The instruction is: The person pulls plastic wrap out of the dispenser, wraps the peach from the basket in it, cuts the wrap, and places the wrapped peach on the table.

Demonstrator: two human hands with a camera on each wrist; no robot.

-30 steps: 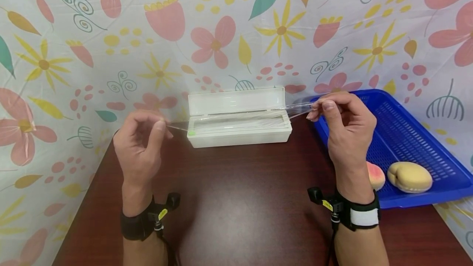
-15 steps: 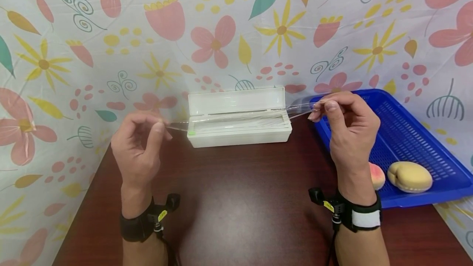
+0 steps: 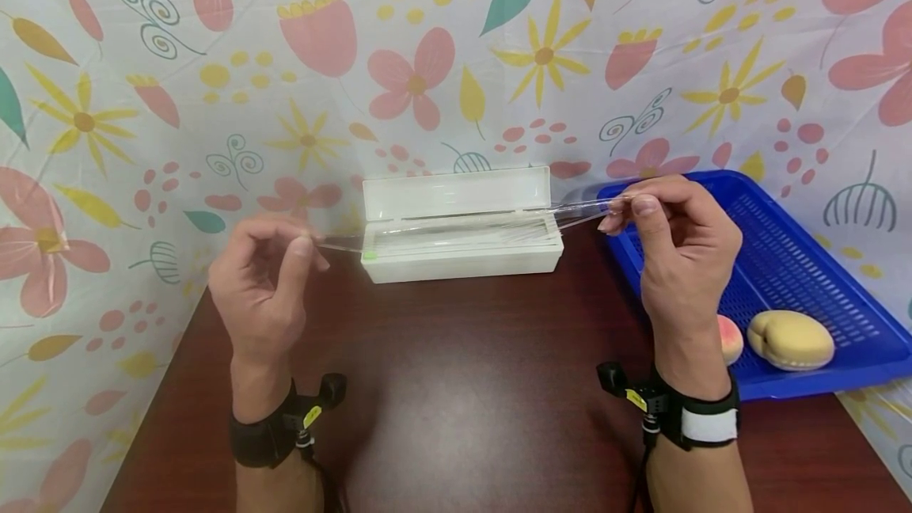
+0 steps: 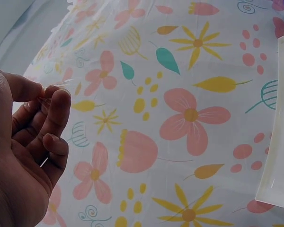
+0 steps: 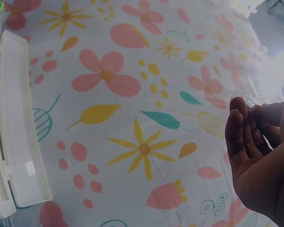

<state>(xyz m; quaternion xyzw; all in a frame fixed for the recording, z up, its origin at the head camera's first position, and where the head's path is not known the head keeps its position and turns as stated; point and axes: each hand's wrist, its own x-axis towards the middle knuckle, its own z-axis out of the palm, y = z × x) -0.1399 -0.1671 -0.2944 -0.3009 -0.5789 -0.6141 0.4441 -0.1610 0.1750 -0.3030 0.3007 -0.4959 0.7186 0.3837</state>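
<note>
Clear crinkled film (image 3: 463, 229), narrow at both ends, across a long white box (image 3: 466, 266) with its lid (image 3: 456, 193) up.

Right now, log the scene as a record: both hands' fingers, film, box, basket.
left fingers: pinching clear film
right fingers: pinching the same film
film: stretched between both hands, across the box; contact with box rim unclear
box: white, lid open
basket: blue; holds yellow item and pinkish item, latter partly hidden by right wrist

hands (image 3: 260, 291) (image 3: 689, 271): 2 | film (image 3: 591, 210): 1 | box (image 3: 461, 266): 1 | basket (image 3: 784, 260): 1 | wristbands (image 3: 258, 432) (image 3: 708, 423): 2 | fruit-like things (image 3: 792, 341) (image 3: 730, 339): 2 (one partly hidden)
</note>
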